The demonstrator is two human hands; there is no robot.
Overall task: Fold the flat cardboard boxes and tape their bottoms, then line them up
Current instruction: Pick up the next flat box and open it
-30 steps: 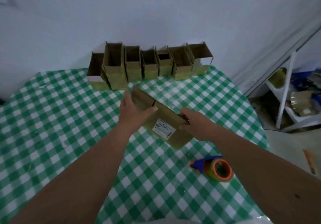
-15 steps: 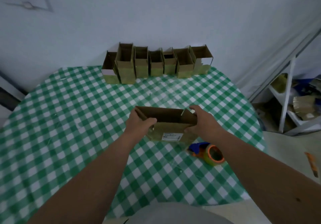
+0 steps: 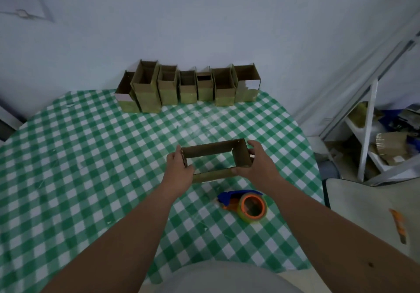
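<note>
Folded cardboard boxes in a row (image 3: pixel 188 85) at the far edge of the table: seven, standing upright, open tops. Opened cardboard box (image 3: pixel 216 160), bottom unsealed, near centre: one. Tape dispenser (image 3: pixel 246 205) with orange roll, near right: one. Orange knife (image 3: pixel 398 225), far right: one. Hands: two.

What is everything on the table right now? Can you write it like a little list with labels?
held box: an open cardboard sleeve, both ends open, the cloth showing through it
left hand: grips the box's left end
right hand: grips the box's right end
finished boxes: a row of boxes standing open-topped against the wall, seven as far as I can count
tape: an orange tape roll in a blue dispenser, lying near the right forearm
table: round table, green and white checked cloth
</note>
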